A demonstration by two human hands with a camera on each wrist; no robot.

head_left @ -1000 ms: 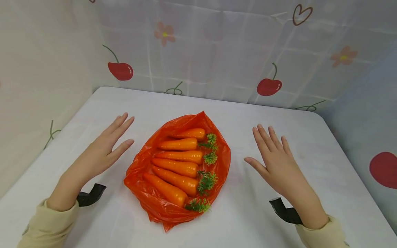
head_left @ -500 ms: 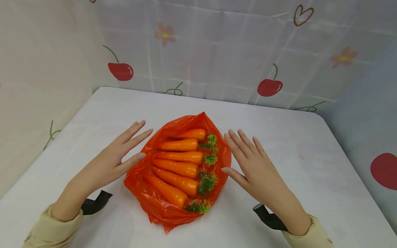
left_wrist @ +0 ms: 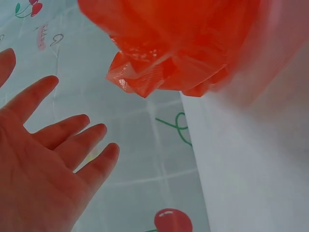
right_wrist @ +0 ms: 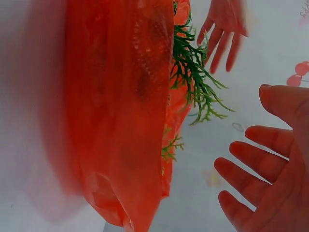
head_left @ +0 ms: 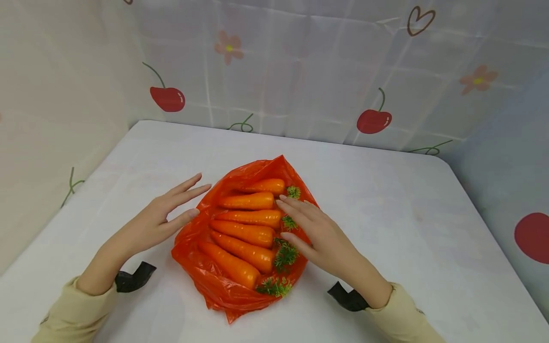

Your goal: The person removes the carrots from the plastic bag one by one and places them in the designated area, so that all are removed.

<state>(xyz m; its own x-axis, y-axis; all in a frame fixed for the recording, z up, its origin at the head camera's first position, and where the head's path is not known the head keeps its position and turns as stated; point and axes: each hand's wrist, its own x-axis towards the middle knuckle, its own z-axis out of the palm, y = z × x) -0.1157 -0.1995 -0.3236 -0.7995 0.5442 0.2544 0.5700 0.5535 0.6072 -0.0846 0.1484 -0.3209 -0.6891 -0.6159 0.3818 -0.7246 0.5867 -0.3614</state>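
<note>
Several orange carrots (head_left: 246, 234) with green leafy tops (head_left: 286, 255) lie side by side in an opened red plastic bag (head_left: 214, 289). Their tips point left and the greens right. My left hand (head_left: 158, 221) is at the bag's left edge with its fingers straight and spread, holding nothing. From the right, my right hand (head_left: 321, 236) reaches over the bag, its relaxed fingers above the greens and covering part of them. The right wrist view shows the right palm (right_wrist: 270, 169) facing the bag, with a gap between them. In the left wrist view the left fingers (left_wrist: 72, 130) stand apart from the bag.
The bag rests on a white table (head_left: 386, 209). Behind the table's far edge hangs a pale curtain (head_left: 300, 71) printed with cherries and flowers. A black band piece (head_left: 135, 277) sticks out from each wrist.
Both hands have come inward. The right hand has moved left from beside the bag to over the greens, while the left has shifted slightly right to the bag's edge. Bag and carrots stay put.
</note>
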